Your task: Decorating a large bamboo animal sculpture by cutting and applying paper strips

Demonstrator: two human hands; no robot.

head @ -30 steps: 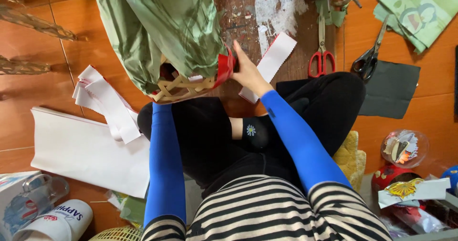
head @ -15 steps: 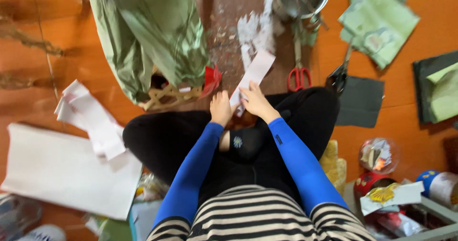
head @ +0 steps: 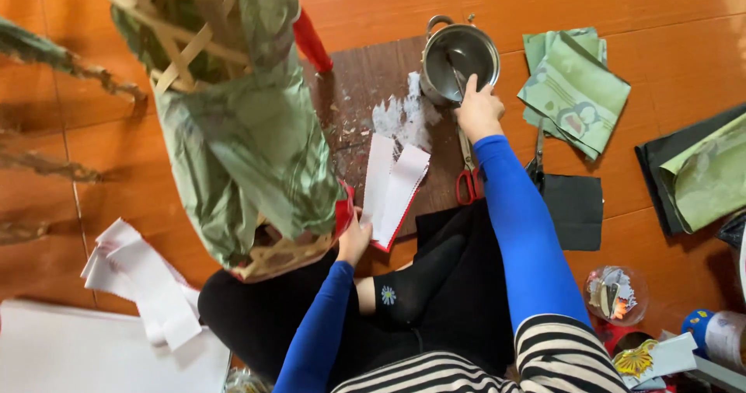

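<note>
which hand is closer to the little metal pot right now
Right. The right hand rests on the rim of the metal pot. The left hand is far off, near the person's knee, holding the white paper strips.

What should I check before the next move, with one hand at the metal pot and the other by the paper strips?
1. Right hand on the metal pot rim: ok.
2. Tool in pot gripped: cannot tell.
3. Left hand touching white paper strips: ok.
4. Red-handled scissors within reach beside the right arm: ok.
5. Board surface clean: not ok, white smears and scraps.
6. Green-covered bamboo frame steady: cannot tell.
</note>
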